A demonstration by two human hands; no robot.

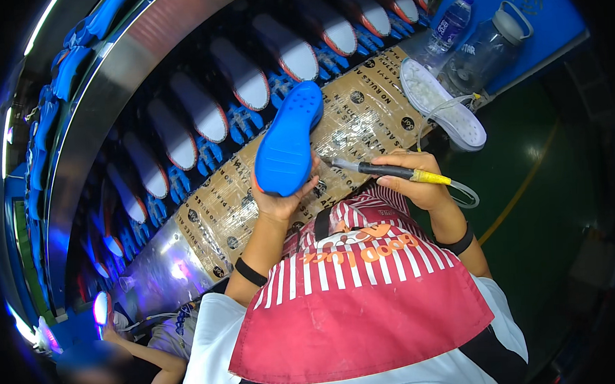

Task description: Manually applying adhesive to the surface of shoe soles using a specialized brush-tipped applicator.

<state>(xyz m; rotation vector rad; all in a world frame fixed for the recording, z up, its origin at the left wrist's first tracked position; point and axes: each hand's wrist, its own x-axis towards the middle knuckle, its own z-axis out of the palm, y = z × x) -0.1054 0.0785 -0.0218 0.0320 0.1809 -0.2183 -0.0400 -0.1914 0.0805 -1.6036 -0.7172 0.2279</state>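
Apron (367, 306) first, red with white stripes, filling the bottom of the view, and just past it the left hand (280, 196) is wrapped around the heel end of a blue shoe sole (288, 141), holding it tilted up off the taped cardboard work surface (359, 114). Right hand (417, 180), just to the side of that, is closed on a black pen-like tool (389, 170) with a yellow end (a thin clear tube runs off it), tip pointing toward the sole. Beyond the right hand sit a white sole (444, 107) and two clear bottles (472, 37), and beyond the left a row of white-soled shoes on blue holders (240, 75).
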